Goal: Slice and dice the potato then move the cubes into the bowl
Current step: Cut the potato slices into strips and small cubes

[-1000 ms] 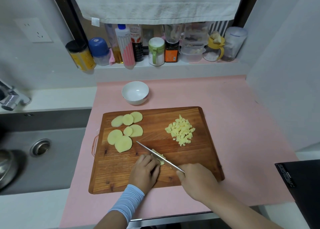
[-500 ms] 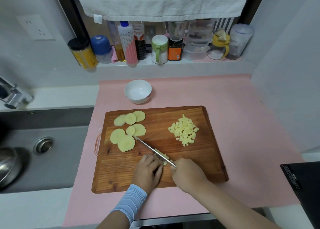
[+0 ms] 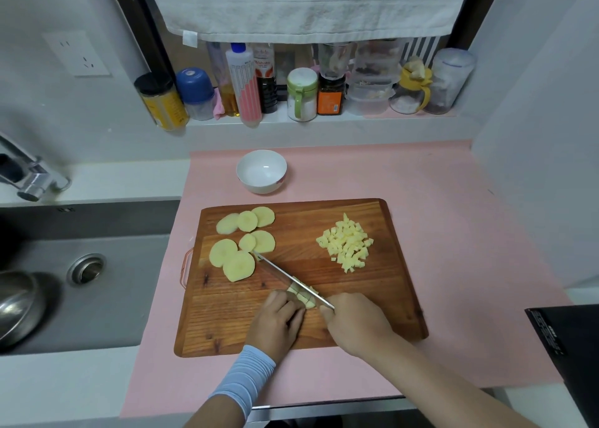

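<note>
On the wooden cutting board [image 3: 356, 298] lie several round potato slices [image 3: 238, 244] at the left and a pile of potato cubes [image 3: 347, 246] at the right. My right hand [image 3: 355, 324] grips a knife [image 3: 288, 276] whose blade runs diagonally up-left and rests on the potato strips [image 3: 303, 294] near the board's front. My left hand [image 3: 275, 322], with a blue wrist sleeve, presses its curled fingers on those strips beside the blade. A white empty bowl [image 3: 261, 171] stands behind the board on the pink mat.
A steel sink [image 3: 84, 281] with a metal bowl [image 3: 16, 304] lies to the left, with a tap [image 3: 29, 178] above it. Jars and bottles [image 3: 301, 90] line the back ledge under a hanging towel. A black object [image 3: 567, 346] sits at the right front.
The knife has shifted along the strips between cuts, its tip now nearer the round slices. My right hand has moved closer to my left hand. More cut pieces show beside the blade.
</note>
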Motion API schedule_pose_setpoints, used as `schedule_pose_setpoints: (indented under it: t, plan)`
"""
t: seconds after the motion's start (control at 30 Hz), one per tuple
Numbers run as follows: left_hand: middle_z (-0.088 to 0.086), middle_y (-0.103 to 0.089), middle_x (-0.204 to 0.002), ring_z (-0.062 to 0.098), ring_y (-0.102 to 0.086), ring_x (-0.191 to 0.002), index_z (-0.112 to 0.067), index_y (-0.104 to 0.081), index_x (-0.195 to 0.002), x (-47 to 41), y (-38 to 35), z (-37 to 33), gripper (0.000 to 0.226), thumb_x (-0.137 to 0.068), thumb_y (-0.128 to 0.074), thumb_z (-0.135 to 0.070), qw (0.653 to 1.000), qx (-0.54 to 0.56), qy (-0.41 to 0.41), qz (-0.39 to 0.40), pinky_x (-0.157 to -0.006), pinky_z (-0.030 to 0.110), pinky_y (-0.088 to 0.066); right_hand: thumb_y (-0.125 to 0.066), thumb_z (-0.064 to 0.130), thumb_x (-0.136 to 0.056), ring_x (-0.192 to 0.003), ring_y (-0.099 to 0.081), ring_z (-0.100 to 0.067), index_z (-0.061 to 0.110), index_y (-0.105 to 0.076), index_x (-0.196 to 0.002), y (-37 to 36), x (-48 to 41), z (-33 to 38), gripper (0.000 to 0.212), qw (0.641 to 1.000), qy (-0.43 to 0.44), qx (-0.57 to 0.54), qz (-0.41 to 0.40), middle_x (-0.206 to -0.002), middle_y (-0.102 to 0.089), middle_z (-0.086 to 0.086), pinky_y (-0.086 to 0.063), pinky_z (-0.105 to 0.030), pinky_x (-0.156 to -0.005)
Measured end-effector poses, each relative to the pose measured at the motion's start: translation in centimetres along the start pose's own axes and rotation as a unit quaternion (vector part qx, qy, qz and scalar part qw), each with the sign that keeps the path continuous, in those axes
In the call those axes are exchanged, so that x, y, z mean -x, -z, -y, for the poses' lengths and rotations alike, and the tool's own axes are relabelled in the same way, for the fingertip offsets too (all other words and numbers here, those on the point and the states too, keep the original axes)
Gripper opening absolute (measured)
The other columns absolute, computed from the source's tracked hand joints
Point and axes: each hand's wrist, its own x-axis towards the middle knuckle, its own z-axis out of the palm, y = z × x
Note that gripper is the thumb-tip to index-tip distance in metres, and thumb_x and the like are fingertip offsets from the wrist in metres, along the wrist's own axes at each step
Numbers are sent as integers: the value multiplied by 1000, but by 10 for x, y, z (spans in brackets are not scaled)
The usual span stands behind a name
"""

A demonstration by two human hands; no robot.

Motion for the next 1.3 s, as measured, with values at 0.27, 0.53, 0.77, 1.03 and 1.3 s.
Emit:
schedule_pose_setpoints:
  t: [0.27, 0.53, 0.77, 1.03, 1.3]
  plan:
    - [-1, -59, -85, 19, -56, -80, -11, -69, -84, -2, 1, -3, 5, -88, -72, -11, 1000, -2, 2, -11, -71, 32, -50, -46, 43, -103, -77, -65, -14, 26, -70, -97, -2, 22, -7, 30, 1000, 9, 2, -18, -84, -68, 8, -59, -37, -74]
    - [-2, -63, -87, 17, -59, -84, -11, -71, -83, -1, 1, -1, 10, -91, -69, -16, 1000, 18, 9, -18, -77, 29, -51, -46, 44, -104, -79, -66, -15, 25, -71, -99, -5, 26, -14, 32, 1000, -20, -11, 1, -85, -70, 8, -58, -37, -76]
    - [-4, -65, -89, 13, -59, -84, -12, -73, -85, 0, 0, 3, 7, -89, -71, -18, 999, 42, 28, -17, -81, 26, -50, -50, 41, -102, -77, -67, -18, 24, -70, -93, -13, 6, -3, 28, 997, -50, -46, 29, -84, -69, 5, -54, -33, -68]
    - [-2, -59, -100, 15, -53, -96, -11, -69, -92, -2, 5, -2, 18, -80, -80, -18, 996, 21, 76, -30, -93, 23, -44, -54, 41, -98, -82, -69, -23, 19, -68, -85, 0, -15, 2, 28, 993, -71, -69, 60, -88, -71, 0, -53, -35, -70]
    - [-7, -57, -99, 11, -53, -97, -15, -66, -90, -9, 6, 5, 28, -72, -87, -18, 989, 33, 141, -14, -93, 15, -39, -52, 43, -101, -74, -63, -15, 24, -57, -75, 10, -15, -1, 32, 997, -48, -37, 47, -82, -64, 5, -44, -29, -58]
